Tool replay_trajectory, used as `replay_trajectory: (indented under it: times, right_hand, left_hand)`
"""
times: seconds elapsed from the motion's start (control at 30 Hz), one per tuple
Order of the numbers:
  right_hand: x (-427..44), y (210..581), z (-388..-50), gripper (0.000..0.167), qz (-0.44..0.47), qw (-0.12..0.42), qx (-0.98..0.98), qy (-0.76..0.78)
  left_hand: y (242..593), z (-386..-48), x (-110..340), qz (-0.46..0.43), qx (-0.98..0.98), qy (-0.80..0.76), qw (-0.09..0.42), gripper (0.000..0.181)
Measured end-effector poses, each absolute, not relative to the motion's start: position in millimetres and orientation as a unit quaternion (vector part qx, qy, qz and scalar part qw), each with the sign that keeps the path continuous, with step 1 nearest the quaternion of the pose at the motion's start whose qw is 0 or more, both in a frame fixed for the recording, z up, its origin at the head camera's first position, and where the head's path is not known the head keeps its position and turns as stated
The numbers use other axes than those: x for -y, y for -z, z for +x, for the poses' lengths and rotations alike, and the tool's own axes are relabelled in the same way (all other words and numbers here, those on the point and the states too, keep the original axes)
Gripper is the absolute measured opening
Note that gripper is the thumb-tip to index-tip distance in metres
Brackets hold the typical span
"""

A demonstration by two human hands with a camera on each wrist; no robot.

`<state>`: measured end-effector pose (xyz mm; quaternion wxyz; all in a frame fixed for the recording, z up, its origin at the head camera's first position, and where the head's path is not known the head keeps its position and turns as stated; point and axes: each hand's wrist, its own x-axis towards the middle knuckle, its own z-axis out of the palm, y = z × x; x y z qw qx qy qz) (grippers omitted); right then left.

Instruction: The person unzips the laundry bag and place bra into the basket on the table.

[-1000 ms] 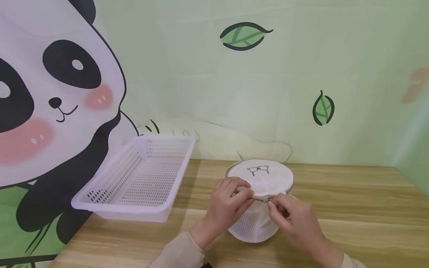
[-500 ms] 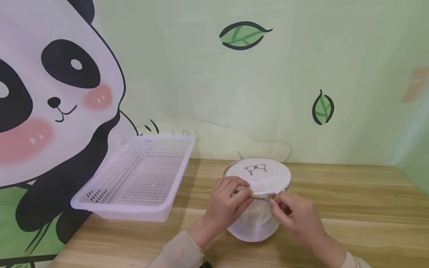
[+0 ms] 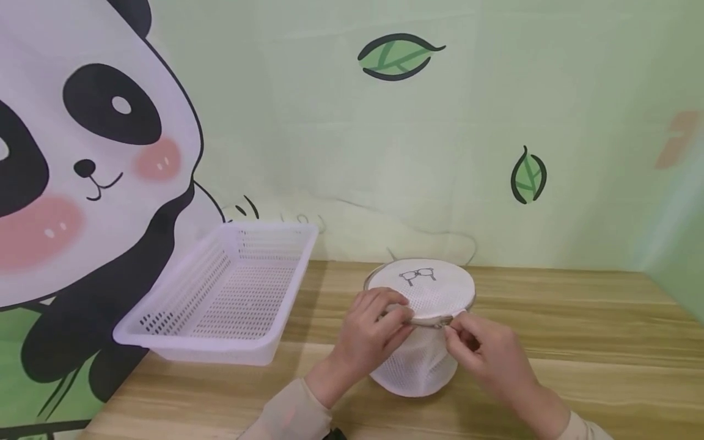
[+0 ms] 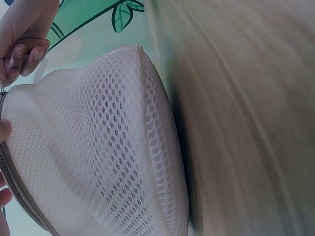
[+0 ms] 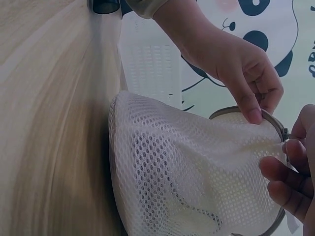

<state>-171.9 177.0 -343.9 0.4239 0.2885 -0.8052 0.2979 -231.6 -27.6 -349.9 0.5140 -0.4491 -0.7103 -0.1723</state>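
A white cylindrical mesh laundry bag (image 3: 415,360) stands upright on the wooden table, its round lid (image 3: 434,290) printed with a dark line drawing. A grey-brown zipper (image 3: 429,322) runs around the lid's edge. At the front of the rim, my left hand (image 3: 365,327) pinches the zipper edge between thumb and fingers; the right wrist view shows its thumb (image 5: 253,115) on the mesh side. My right hand (image 3: 492,351) pinches at the zipper slider (image 5: 285,133), just right of the left hand. Through the mesh, a dark dotted line shows in the right wrist view; what it is cannot be told.
A white perforated plastic basket (image 3: 269,351) sits left of the bag, with nothing visible in it. Behind the table (image 3: 577,330) hangs a green backdrop (image 3: 308,122) with a panda and leaves.
My right hand has moved slightly right along the zipper, relative to the bag. The bag appears a little further left in view, as does the backdrop. My left hand keeps its grip.
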Motion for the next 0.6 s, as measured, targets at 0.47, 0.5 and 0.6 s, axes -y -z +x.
replay_trajectory:
  times: [0.47, 0.5, 0.6]
  right_hand:
    - [-181.3, 340.8, -172.4, 0.025, 0.294, 0.404, 0.816, -0.292]
    - [-181.7, 340.4, -172.5, 0.025, 0.294, 0.403, 0.816, -0.292]
    - [-183.1, 339.8, -172.6, 0.026, 0.294, 0.402, 0.818, -0.289]
  left_hand:
    - [346.7, -230.9, 28.3, -0.447, 0.727, 0.174, 0.491, 0.025]
    - [346.7, -230.9, 28.4, -0.447, 0.728, 0.173, 0.49, 0.026]
    - [347.0, -230.7, 29.1, -0.447, 0.73, 0.173, 0.486, 0.027]
